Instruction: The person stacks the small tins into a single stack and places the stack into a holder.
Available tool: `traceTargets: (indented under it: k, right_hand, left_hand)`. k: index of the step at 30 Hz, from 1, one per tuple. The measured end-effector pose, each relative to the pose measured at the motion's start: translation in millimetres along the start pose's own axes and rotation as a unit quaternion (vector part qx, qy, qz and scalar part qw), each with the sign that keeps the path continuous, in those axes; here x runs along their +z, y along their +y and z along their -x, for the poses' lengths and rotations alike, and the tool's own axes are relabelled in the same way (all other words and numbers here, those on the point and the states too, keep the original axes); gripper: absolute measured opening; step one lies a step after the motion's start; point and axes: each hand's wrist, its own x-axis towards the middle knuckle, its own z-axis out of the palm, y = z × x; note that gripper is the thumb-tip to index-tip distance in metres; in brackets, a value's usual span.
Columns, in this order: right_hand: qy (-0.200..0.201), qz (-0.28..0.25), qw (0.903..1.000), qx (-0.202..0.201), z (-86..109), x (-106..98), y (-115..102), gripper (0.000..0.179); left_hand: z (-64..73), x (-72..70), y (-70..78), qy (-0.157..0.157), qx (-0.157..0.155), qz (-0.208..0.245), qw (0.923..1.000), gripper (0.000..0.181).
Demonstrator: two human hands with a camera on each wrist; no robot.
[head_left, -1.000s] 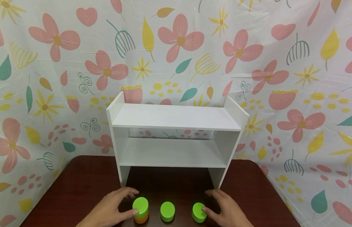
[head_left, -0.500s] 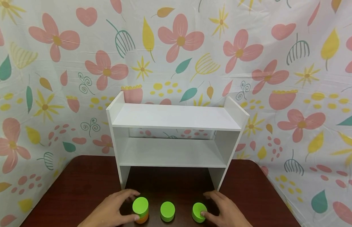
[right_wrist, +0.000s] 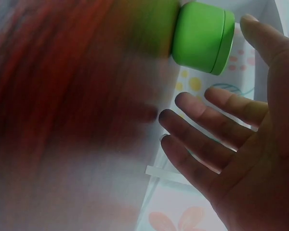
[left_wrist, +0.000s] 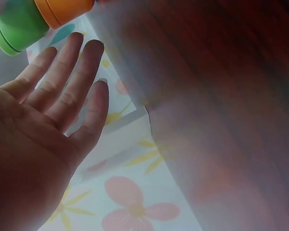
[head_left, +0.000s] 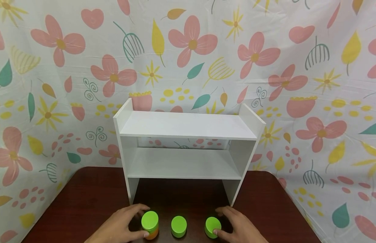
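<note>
On the dark table three small round lidded containers stand in a row. The left one is a green container (head_left: 150,221) on top of an orange one (head_left: 153,235). My left hand (head_left: 118,224) is around its left side, thumb at its near side and relaxed fingers behind. In the left wrist view those fingers (left_wrist: 89,72) are extended, apart from the green and orange pair. A single green container (head_left: 178,226) stands in the middle. Around the right green container (head_left: 212,228) is my right hand (head_left: 240,225), thumb tip overlapping its edge; its other fingers (right_wrist: 197,130) are loosely spread.
Behind the containers stands a white two-tier shelf (head_left: 184,163) with raised side panels. The dark wooden table (head_left: 84,195) extends on both sides of it. A flower-printed cloth (head_left: 188,74) hangs behind as a backdrop.
Both hands have shifted slightly inward, the right one leftward around its green container, the left one a little rightward. The containers have stayed in place.
</note>
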Motion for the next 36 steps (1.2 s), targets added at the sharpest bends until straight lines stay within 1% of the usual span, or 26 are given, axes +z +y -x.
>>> traceTargets:
  k: [5,10,16,22,29,36]
  right_hand:
    - [-0.012,-0.003,0.9999,0.008,0.3,-0.6,-0.4,0.071]
    - [-0.029,-0.004,0.9996,0.006,-0.7,0.0,0.7,0.072]
    - [-0.051,-0.015,0.9985,0.017,-0.7,-1.1,0.5,0.068]
    - [-0.054,-0.02,0.9983,-0.003,-1.6,-0.9,0.8,0.067]
    - [-0.056,-0.022,0.9982,-0.006,-1.8,0.1,-0.1,0.062]
    - [-0.048,-0.023,0.9983,-0.023,-2.0,5.0,0.6,0.058]
  left_hand:
    - [-0.4,1.2,-1.1,-0.002,0.0,0.001,1.0,0.071]
    - [-0.9,1.7,-0.9,-0.006,0.001,0.006,1.0,0.071]
    - [-1.3,2.1,-0.6,-0.008,0.006,0.003,0.9999,0.072]
    - [-1.6,3.4,-2.2,-0.007,0.017,0.005,0.9998,0.071]
    - [-2.4,5.0,-4.4,-0.013,0.014,0.009,0.9998,0.07]
    - [-2.2,6.7,-4.3,-0.02,0.018,0.011,0.9996,0.069]
